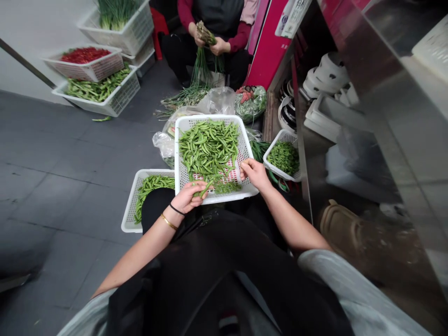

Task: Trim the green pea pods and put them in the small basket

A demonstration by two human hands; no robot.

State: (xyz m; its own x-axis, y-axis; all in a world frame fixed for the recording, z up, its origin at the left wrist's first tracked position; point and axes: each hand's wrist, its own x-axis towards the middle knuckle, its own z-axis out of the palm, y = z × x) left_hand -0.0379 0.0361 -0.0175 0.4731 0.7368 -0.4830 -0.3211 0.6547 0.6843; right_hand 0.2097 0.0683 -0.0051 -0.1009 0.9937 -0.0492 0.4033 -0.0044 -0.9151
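Observation:
A white perforated basket (182, 126) rests on my lap, piled with green pea pods (209, 147). My left hand (189, 197) is at its near rim, fingers closed round a few pea pods (206, 188). At the basket's right near corner, my right hand (255, 173) is pinched shut; what it holds is too small to make out. A second white basket (131, 205) with more pods lies on the floor to my left.
A small white basket (278, 140) of green trimmings sits at right beside a steel counter (367, 140). Ahead, another person (217, 28) sits holding scallions (202, 60). Stacked baskets (105, 84) with red chillies, green pods and scallions stand far left. Plastic bags (220, 100) lie between.

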